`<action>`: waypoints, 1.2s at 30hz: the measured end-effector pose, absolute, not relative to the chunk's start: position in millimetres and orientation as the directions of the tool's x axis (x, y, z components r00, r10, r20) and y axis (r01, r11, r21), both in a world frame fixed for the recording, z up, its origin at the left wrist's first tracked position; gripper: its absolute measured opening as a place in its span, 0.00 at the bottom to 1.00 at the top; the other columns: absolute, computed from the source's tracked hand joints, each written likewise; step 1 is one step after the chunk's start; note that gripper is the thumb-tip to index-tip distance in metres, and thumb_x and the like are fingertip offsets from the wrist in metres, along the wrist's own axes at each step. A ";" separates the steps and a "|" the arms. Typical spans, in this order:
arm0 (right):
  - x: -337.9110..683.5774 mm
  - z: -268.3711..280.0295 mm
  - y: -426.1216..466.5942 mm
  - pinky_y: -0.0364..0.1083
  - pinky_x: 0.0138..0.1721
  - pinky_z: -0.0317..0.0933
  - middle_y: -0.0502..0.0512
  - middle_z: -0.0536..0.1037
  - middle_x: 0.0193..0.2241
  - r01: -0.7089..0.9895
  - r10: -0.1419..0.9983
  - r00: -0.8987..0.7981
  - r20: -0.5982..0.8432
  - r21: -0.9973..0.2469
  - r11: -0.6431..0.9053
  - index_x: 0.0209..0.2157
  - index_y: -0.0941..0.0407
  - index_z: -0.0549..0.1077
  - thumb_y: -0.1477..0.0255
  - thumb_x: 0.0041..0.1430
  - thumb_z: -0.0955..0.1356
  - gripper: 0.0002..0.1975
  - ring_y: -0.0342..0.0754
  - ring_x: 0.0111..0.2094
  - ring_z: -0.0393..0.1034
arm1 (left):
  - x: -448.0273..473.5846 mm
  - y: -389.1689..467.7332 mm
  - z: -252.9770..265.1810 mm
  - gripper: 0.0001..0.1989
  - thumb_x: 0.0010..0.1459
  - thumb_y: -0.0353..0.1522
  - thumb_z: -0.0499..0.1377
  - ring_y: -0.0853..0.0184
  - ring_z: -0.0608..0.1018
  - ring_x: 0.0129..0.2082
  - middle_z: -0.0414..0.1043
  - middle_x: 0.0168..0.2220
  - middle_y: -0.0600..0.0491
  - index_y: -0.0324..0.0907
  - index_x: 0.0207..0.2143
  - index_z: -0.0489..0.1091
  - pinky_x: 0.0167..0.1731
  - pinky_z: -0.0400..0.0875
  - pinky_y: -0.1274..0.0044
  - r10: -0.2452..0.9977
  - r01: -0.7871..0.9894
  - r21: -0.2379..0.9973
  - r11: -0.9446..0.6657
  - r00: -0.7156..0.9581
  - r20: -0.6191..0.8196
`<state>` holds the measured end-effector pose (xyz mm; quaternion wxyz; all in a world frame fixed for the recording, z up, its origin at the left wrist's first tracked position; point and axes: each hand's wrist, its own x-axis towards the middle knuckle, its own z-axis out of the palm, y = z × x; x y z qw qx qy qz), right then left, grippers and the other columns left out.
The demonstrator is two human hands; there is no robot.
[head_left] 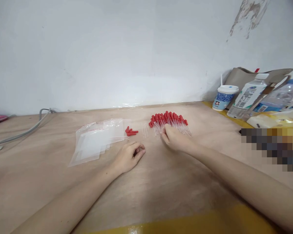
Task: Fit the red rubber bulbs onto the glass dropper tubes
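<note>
A fan of droppers (172,120) with red rubber bulbs and thin clear tubes lies on the table, bulbs pointing toward the wall. My right hand (172,136) is at the near side of this fan, its fingers pinched together over the tubes; what they grip is hidden. My left hand (132,156) rests on the tabletop, fingers loosely curled with a gap to the thumb and nothing visible in them. Beyond it are several loose red rubber bulbs (131,132). A few bare clear tubes (145,130) lie between those bulbs and the fan.
Overlapping clear zip bags (95,143) are spread left of the loose bulbs. A grey cable (26,132) runs along the left. At the right stand a paper cup (223,97) with a straw, a plastic bottle (249,94) and a grey-brown bag (236,76). The wall (127,52) bounds the back.
</note>
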<state>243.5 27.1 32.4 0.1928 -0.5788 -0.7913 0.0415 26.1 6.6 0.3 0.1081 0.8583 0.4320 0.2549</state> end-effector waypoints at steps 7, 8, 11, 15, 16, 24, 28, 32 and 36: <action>279.0 -12.8 9.8 0.47 0.36 0.58 0.57 0.74 0.32 0.736 0.687 -0.387 0.616 -0.242 0.632 0.40 0.58 0.64 0.73 0.60 0.58 0.08 0.48 0.34 0.68 | 9.0 36.5 11.9 0.08 0.58 0.32 0.50 0.62 0.68 0.35 0.65 0.32 0.49 0.41 0.33 0.69 0.34 0.64 0.71 0.697 0.802 0.076 -0.593 0.464 0.547; 278.7 -15.8 10.0 0.47 0.37 0.58 0.57 0.74 0.33 0.727 0.666 -0.389 0.637 -0.231 0.646 0.42 0.58 0.64 0.74 0.60 0.58 0.10 0.48 0.35 0.68 | 5.7 43.0 13.9 0.08 0.58 0.32 0.50 0.61 0.67 0.35 0.65 0.32 0.48 0.41 0.33 0.69 0.34 0.63 0.70 0.689 0.823 0.015 -0.568 0.466 0.555; 275.7 -18.3 10.4 0.48 0.39 0.58 0.57 0.75 0.35 0.705 0.644 -0.424 0.637 -0.214 0.676 0.44 0.58 0.65 0.75 0.60 0.58 0.12 0.48 0.37 0.68 | -0.8 58.6 16.1 0.09 0.57 0.32 0.51 0.60 0.66 0.35 0.64 0.33 0.47 0.41 0.34 0.69 0.33 0.63 0.70 0.688 0.848 -0.091 -0.522 0.482 0.543; 274.3 -15.8 9.8 0.47 0.38 0.58 0.56 0.75 0.37 0.685 0.643 -0.465 0.609 -0.212 0.696 0.43 0.57 0.67 0.75 0.61 0.57 0.12 0.47 0.37 0.68 | -1.6 69.0 9.6 0.09 0.57 0.32 0.51 0.61 0.66 0.35 0.64 0.34 0.47 0.41 0.33 0.70 0.34 0.63 0.69 0.684 0.840 -0.143 -0.524 0.514 0.517; 274.6 -15.6 9.8 0.47 0.38 0.58 0.56 0.75 0.36 0.687 0.645 -0.464 0.607 -0.214 0.695 0.43 0.57 0.67 0.75 0.61 0.58 0.12 0.47 0.36 0.68 | -1.2 71.0 7.4 0.09 0.58 0.32 0.51 0.61 0.66 0.35 0.64 0.34 0.47 0.41 0.33 0.70 0.34 0.63 0.69 0.682 0.838 -0.155 -0.523 0.521 0.513; 276.5 -14.8 8.8 0.47 0.36 0.56 0.56 0.74 0.32 0.673 0.632 -0.476 0.612 -0.210 0.709 0.39 0.57 0.68 0.74 0.60 0.58 0.10 0.47 0.33 0.66 | 8.6 54.7 7.7 0.11 0.60 0.30 0.47 0.61 0.67 0.36 0.64 0.34 0.46 0.38 0.32 0.68 0.36 0.64 0.68 0.661 0.817 -0.146 -0.558 0.544 0.517; 272.7 -12.5 3.4 0.46 0.35 0.55 0.55 0.72 0.29 0.661 0.621 -0.487 0.614 -0.206 0.722 0.35 0.57 0.68 0.73 0.59 0.59 0.08 0.46 0.32 0.65 | 18.5 13.9 9.4 0.08 0.60 0.30 0.48 0.64 0.68 0.37 0.64 0.35 0.48 0.39 0.32 0.65 0.38 0.65 0.71 0.672 0.740 0.114 -0.663 0.520 0.527; 260.3 -12.6 0.9 0.46 0.36 0.54 0.53 0.72 0.27 0.614 0.588 -0.545 0.598 -0.193 0.765 0.34 0.57 0.67 0.72 0.60 0.58 0.08 0.45 0.29 0.64 | 23.7 -8.1 4.8 0.06 0.60 0.31 0.48 0.68 0.70 0.34 0.67 0.34 0.51 0.40 0.33 0.63 0.35 0.66 0.75 0.767 0.645 0.425 -0.635 0.462 0.445; 246.1 -12.9 2.3 0.45 0.36 0.53 0.52 0.73 0.28 0.573 0.569 -0.574 0.588 -0.208 0.793 0.35 0.57 0.67 0.72 0.61 0.57 0.10 0.43 0.28 0.64 | 23.0 -6.5 1.4 0.06 0.61 0.33 0.48 0.69 0.71 0.33 0.68 0.34 0.53 0.41 0.36 0.62 0.33 0.66 0.76 0.850 0.600 0.602 -0.526 0.380 0.364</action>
